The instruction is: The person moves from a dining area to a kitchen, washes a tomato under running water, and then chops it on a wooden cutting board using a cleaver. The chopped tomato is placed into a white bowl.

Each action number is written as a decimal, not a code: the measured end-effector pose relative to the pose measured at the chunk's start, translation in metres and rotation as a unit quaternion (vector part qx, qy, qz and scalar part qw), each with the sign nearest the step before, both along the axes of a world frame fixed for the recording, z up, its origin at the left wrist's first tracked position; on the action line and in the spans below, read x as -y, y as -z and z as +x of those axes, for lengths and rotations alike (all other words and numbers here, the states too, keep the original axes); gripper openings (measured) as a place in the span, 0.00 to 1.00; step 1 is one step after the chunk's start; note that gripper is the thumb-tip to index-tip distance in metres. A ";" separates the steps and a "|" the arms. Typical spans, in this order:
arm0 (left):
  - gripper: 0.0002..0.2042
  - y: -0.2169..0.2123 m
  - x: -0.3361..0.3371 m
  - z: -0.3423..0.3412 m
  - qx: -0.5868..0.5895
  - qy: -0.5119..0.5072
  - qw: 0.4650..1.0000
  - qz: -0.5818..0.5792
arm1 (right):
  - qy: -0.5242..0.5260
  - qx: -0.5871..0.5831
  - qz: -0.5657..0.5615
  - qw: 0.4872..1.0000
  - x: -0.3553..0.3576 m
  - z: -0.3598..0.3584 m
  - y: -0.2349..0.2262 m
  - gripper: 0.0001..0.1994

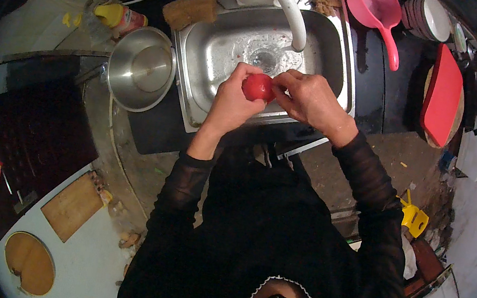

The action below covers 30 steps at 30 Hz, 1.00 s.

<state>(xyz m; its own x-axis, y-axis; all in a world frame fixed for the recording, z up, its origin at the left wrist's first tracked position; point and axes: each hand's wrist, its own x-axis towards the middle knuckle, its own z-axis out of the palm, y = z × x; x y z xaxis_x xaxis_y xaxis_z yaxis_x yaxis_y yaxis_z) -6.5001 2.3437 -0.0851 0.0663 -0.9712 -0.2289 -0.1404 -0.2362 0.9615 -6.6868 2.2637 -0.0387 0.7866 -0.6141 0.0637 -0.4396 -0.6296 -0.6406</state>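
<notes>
Over the front part of the steel sink [206, 72], my left hand [234, 101] is closed round a smooth red tomato [257, 87]. The fingers of my right hand [314, 102] are pinched together against the tomato's right side. What lies between those fingertips is too small to make out. Above the basin bends a white faucet [292, 12], its spout end just beyond my hands. Small red bits and wet spots show on the basin floor near the drain [265, 61].
Left of the sink stands a steel bowl [140, 70], with a yellow bottle [111, 15] behind it. A brown sponge [189, 12] sits on the sink's back left corner. To the right are a pink ladle [380, 14], stacked white bowls [433, 18] and a red cutting board [443, 94].
</notes>
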 end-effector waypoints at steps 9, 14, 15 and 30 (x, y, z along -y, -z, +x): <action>0.25 -0.007 -0.004 -0.002 -0.047 0.015 0.999 -0.009 | 0.025 0.070 0.075 0.994 0.005 -0.002 0.009 0.11; 0.29 -0.006 -0.007 -0.001 -0.150 0.005 0.986 -0.070 | 0.132 0.097 0.170 0.972 0.023 -0.004 0.026 0.06; 0.29 -0.007 -0.007 0.000 -0.159 -0.002 0.985 -0.072 | 0.142 0.095 0.186 0.968 0.024 -0.003 0.030 0.06; 0.26 0.012 0.008 0.003 -0.209 -0.105 0.972 0.024 | 0.172 0.200 0.353 0.897 0.014 0.008 0.046 0.09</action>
<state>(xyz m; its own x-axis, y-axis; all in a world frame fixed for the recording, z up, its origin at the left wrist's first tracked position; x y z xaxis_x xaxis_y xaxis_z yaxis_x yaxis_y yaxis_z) -6.4972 2.3358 -0.0974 0.1540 -0.9334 -0.3241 0.3166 -0.2641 0.9111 -6.6789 2.2502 -0.0846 0.5439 -0.8145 -0.2019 -0.1753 0.1251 -0.9765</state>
